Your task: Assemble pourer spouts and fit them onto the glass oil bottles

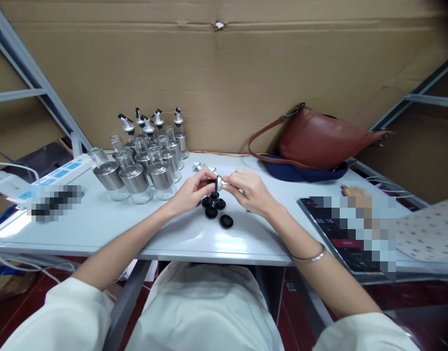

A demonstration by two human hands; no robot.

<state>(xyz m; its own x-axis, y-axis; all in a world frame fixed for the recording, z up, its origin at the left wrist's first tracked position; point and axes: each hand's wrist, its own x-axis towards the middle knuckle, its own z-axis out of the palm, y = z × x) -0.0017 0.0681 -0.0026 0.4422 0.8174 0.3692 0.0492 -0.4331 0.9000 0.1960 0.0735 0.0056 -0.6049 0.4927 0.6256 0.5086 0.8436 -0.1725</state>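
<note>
Sideways, left hand (193, 191) and right hand (250, 192) grip the pourer (218, 183), axis running left-right.

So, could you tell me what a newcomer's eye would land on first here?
Likely the left hand and right hand pinching a silver fitting over black stoppers, in the middle of the table. Then the cluster of glass bottles at back left and the brown shoulder bag at back right.
</note>
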